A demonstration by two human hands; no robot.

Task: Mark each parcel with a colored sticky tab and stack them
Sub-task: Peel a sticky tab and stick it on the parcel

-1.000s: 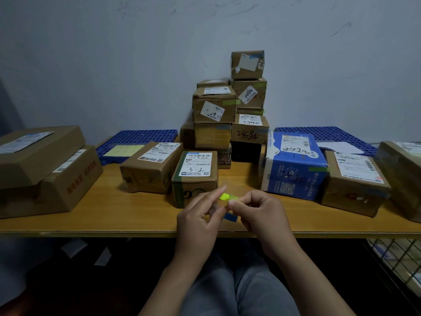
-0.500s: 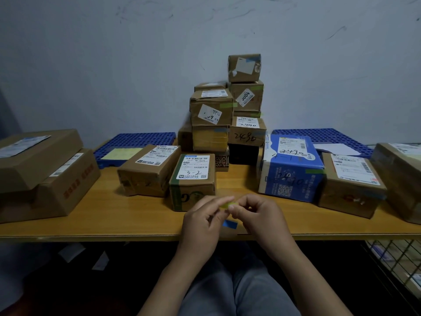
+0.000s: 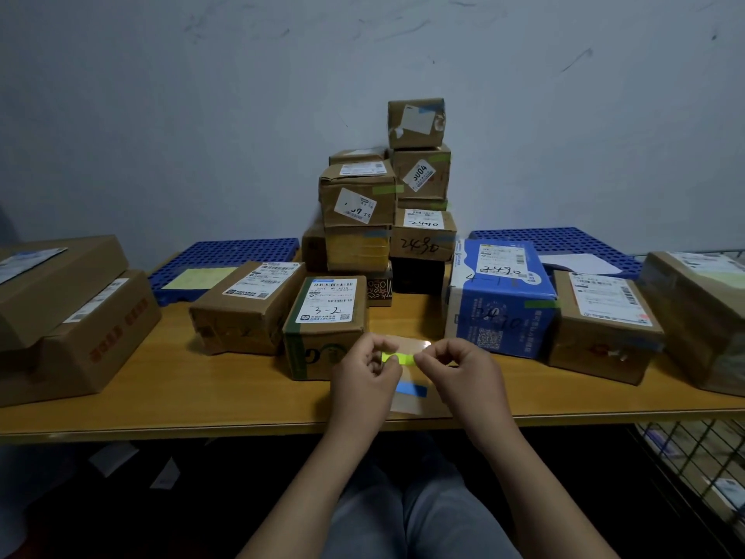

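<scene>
Hands meet just above the front edge of the table (image 3: 201, 397), near its middle. The left hand (image 3: 365, 375) and the right hand (image 3: 463, 371) each pinch one end of a yellow-green sticky tab (image 3: 397, 358) between thumb and forefinger, with the other fingers curled in. The tab looks like a thin, limp strip of film, almost weightless and likely to curl or cling to skin. It is best held by a short end, with the adhesive face kept off the fingers. Beneath it lies a clear backing sheet (image 3: 407, 405) carrying one blue tab (image 3: 411, 390). Nearest is the parcel marked 3-2 (image 3: 324, 316), just beyond the left hand; its stiff cardboard top should take the tab flat. A blue parcel (image 3: 500, 300) stands to the right, and a stack (image 3: 358, 203) of parcels, several showing colored tabs, rises at the back edge. All parcels are taped shut, so their contents are hidden. A wire basket (image 3: 693, 457) below the right front corner holds things too dim to identify.
</scene>
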